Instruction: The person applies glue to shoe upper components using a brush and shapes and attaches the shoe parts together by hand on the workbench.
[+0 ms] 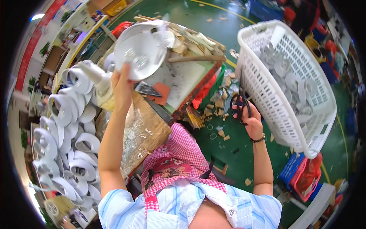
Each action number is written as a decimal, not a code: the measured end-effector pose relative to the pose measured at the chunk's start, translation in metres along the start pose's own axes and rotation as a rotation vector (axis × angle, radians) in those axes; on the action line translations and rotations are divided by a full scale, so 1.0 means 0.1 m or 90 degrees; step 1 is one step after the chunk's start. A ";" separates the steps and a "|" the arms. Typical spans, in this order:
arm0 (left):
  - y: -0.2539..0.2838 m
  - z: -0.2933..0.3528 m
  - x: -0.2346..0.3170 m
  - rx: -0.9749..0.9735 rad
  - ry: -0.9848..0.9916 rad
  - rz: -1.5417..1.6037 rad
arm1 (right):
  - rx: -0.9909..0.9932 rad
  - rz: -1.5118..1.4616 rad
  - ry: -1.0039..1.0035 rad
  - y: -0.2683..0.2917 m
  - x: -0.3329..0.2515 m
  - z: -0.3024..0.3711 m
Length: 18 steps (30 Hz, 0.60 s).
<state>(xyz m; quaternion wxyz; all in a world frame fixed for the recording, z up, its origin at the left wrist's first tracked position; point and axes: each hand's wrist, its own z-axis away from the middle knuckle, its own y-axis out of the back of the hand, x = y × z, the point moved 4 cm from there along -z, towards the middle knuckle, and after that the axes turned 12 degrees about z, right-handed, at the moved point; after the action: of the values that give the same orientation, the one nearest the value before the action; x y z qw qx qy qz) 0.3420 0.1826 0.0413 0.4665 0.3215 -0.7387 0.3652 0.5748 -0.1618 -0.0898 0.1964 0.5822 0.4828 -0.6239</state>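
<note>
My left hand (122,88) is raised at the near edge of a white bowl-like piece (133,38). Its fingers look closed on the rim, and shiny clear bits lie inside. The piece has an opening near its far edge, blurred there. Out to the right, my right hand (251,120) is closed round a pair of black-handled scissors (239,108), whose blades I cannot make out. Left of my left forearm stand rows of curled white pieces (85,143), stacked close together. Similar white curls (291,82) lie in a white slotted basket (272,91).
A worktable (187,80) holds a wooden stick (196,58), scraps and an orange-red patch (161,93). Nearer me is a worn brown board (152,129). Offcuts (219,103) litter the green floor. A blue and pink crate (301,177) stands at the lower right.
</note>
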 end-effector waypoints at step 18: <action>1.51 2.95 0.29 0.498 0.138 -0.051 | -0.053 1.122 0.427 -1.82 0.19 -2.49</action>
<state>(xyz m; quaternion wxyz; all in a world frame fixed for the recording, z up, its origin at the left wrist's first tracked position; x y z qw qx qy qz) 0.0746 0.0104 -0.0560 0.3983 0.4624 -0.4776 0.6320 0.5565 0.1344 -0.0037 0.4687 0.8793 -0.0781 -0.0327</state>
